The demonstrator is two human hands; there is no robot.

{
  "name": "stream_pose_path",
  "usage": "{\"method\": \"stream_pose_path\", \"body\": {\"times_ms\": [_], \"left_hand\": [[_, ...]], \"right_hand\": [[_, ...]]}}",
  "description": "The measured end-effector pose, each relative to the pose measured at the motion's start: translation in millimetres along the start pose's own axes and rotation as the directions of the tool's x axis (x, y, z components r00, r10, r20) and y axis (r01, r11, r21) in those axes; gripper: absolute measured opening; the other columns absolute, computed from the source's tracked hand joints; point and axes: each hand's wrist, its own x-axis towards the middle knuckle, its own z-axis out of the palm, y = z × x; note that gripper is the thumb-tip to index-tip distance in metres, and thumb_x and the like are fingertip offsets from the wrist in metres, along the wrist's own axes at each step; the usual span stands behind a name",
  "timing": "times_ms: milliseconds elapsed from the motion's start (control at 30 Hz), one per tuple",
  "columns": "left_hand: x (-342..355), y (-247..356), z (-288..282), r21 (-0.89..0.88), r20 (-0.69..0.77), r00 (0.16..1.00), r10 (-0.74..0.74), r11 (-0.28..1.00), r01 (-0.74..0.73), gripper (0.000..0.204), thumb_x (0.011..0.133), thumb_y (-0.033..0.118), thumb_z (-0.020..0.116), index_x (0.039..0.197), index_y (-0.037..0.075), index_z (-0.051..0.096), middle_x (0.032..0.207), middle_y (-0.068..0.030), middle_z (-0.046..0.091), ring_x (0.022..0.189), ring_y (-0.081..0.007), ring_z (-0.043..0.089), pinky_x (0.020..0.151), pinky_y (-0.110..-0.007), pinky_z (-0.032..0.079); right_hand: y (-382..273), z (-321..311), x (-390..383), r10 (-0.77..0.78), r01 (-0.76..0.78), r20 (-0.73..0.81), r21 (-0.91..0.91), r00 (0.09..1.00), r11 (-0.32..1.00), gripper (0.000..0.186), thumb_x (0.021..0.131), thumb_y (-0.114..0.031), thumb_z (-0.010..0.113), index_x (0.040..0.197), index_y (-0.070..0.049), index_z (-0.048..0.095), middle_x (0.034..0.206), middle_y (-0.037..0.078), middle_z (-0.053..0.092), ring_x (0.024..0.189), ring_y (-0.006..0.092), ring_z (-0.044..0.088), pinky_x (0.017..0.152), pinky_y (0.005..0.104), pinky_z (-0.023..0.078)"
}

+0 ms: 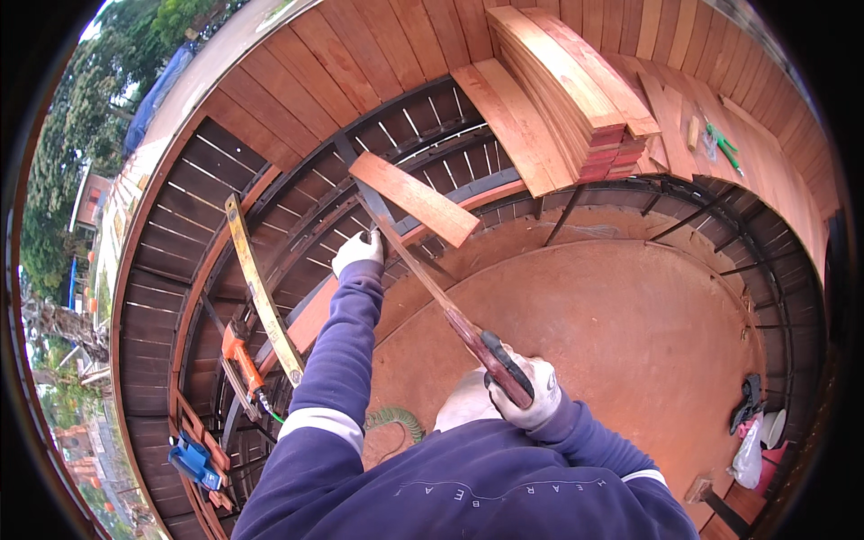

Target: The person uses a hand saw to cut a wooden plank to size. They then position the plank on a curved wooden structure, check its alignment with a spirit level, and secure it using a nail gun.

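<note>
My right hand [531, 391], in a white glove, is closed around the thick, dark reddish near end of a long narrow wooden piece [441, 301]. A black part shows beside those fingers. The piece slants away to the upper left and looks narrower at its far end, by the dark metal frame [373, 202]. My left hand [357, 254], also gloved, is closed beside that far end; what its fingers grip is hidden. Just beyond, a loose short plank [414, 198] lies across the frame.
A yellow spirit level [259, 288] and an orange power tool [238, 351] rest at the left. Nearer is a blue tool [193, 462]. Stacked planks [562, 76] stand at the far right, with green pliers [724, 148] beyond. Open slots run between the frame's curved bars.
</note>
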Motion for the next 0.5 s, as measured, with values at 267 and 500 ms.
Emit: {"method": "stream_pose_path", "body": {"times_ms": [267,500], "left_hand": [[7,-2,0,-0.024,0.036,0.999,-0.018,1.0,0.019,0.054,0.097,0.06,0.046,0.104,0.017,0.078,0.105,-0.0156,0.075,0.102,-0.037,0.071,0.089,-0.047,0.053],[6,-6,10,0.012,-0.006,1.0,-0.015,1.0,0.015,0.048,0.099,0.055,0.047,0.105,0.018,0.077,0.106,-0.0146,0.075,0.101,-0.0361,0.071,0.089,-0.046,0.054]], "right_hand": [[14,26,52,-0.147,0.142,-0.098,-0.053,0.984,0.988,0.05,0.082,-0.007,0.073,0.129,0.003,0.06,0.101,0.021,0.07,0.081,0.0372,0.07,0.075,0.0398,0.058],[0,-3,-2,-0.06,0.054,-0.048,-0.126,0.997,0.991,0.053,0.082,-0.011,0.07,0.133,-0.002,0.06,0.099,0.016,0.071,0.08,0.0347,0.07,0.083,0.0432,0.056]]}}
